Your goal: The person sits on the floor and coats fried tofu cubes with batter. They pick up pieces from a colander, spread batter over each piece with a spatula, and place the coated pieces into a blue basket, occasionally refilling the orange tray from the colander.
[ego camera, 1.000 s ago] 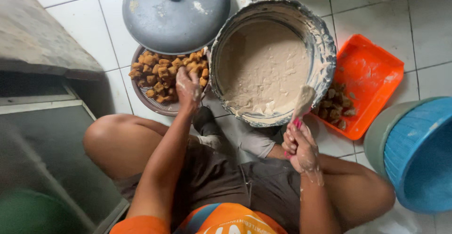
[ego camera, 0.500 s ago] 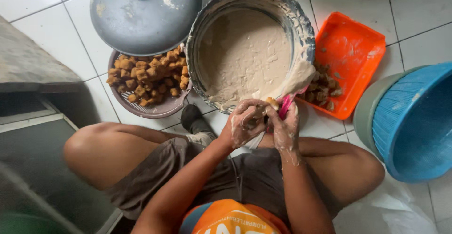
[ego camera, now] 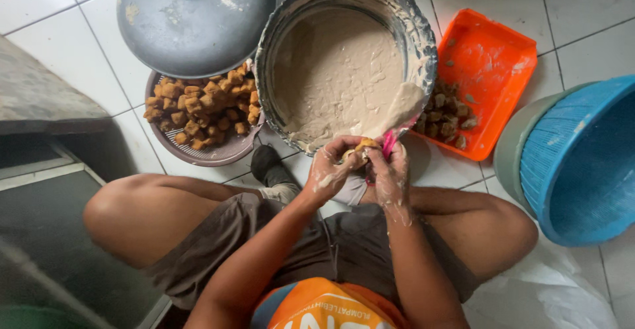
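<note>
A: Tofu puff [ego camera: 362, 147], fried and golden, pinched between both hands just below the near rim of the batter basin [ego camera: 423, 51]. What sits furthest left?

B: Grey domed lid [ego camera: 195, 18], lying partly over a round strainer tray [ego camera: 218, 153] heaped with fried tofu cubes [ego camera: 198, 107].

A: Then?

B: Basin, wide and metal, holding pale beige batter [ego camera: 340, 71], its walls smeared.

A: Left hand [ego camera: 331, 167]?

B: Fingers curled closed around the puff from the left side, batter streaked across the knuckles.

A: Right hand [ego camera: 390, 177]?

B: Fingers bent shut on a pink-handled spatula [ego camera: 397, 114]; its batter-coated blade rests over the basin's near rim. Fingertips also touch the puff.

A: Further right?

B: Orange rectangular tray [ego camera: 493, 57], a few brown pieces [ego camera: 446, 117] in its near corner beside the basin. Then a blue perforated basket [ego camera: 582, 163] nested in a grey-green bucket [ego camera: 512, 147]. All on white floor tiles [ego camera: 589, 4].
</note>
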The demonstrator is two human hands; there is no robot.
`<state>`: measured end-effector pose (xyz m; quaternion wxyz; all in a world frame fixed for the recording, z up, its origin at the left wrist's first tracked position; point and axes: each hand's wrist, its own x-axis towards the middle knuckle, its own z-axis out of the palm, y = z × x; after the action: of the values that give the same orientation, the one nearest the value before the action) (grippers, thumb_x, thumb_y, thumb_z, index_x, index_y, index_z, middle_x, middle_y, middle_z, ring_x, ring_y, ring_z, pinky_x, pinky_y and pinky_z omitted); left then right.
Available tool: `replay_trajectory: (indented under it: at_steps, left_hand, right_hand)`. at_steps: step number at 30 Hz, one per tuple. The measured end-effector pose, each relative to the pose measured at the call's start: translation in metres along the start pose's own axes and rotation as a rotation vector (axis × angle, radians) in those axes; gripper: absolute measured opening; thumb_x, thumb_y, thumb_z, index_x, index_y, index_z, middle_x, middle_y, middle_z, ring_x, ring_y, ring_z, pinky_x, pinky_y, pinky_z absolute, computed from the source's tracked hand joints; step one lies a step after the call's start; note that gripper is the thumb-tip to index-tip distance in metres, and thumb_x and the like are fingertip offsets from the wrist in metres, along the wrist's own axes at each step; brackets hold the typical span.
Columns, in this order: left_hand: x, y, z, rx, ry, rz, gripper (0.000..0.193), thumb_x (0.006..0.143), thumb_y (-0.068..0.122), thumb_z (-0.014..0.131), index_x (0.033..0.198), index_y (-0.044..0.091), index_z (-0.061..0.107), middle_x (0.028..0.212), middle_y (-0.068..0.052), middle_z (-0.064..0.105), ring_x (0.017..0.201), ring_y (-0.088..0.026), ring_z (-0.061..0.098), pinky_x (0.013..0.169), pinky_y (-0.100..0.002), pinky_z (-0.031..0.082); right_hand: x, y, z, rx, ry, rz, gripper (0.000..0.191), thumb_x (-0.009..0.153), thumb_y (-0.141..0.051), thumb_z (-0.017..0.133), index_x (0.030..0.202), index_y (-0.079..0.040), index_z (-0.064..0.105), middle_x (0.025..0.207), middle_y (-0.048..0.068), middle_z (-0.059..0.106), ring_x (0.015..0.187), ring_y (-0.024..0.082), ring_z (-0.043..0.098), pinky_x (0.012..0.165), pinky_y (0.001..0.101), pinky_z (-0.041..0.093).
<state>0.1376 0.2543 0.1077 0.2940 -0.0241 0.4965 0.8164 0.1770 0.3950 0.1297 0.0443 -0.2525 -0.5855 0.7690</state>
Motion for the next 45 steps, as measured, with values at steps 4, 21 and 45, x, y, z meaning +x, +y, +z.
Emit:
replay_trajectory:
  at_steps: [4,21,45]
  left_hand:
    - [-0.003,-0.002,-0.009,0.016,-0.009,-0.005,0.026,0.100,0.011,0.067,0.122,-0.002,0.066,0.108,-0.005,0.071,0.096,-0.010,0.065,0.089,-0.026,0.054]
    - [0.021,0.026,-0.036,-0.042,0.395,-0.043,0.022,0.095,0.021,0.075,0.093,0.005,0.062,0.084,-0.006,0.067,0.071,-0.011,0.064,0.065,-0.029,0.060]
    - [-0.020,0.056,-0.021,-0.187,0.032,0.043,0.083,0.100,0.018,0.067,0.165,0.000,0.018,0.114,-0.014,0.073,0.105,-0.018,0.070,0.103,-0.036,0.055]
  right_hand:
    - [0.002,0.009,0.002,0.088,-0.001,-0.023,0.019,0.096,-0.011,0.071,0.111,-0.005,0.061,0.099,-0.002,0.063,0.086,0.005,0.058,0.076,0.0206,0.050]
    - [-0.031,-0.009,0.021,0.014,-0.154,0.299,0.043,0.109,-0.038,0.041,0.103,-0.003,0.065,0.070,-0.004,0.048,0.052,0.004,0.040,0.045,0.0215,0.032]
    - [-0.021,-0.021,0.006,-0.826,-0.135,-0.362,0.042,0.111,-0.035,0.045,0.118,0.004,0.059,0.107,0.017,0.054,0.097,0.030,0.059,0.085,0.0403,0.049]
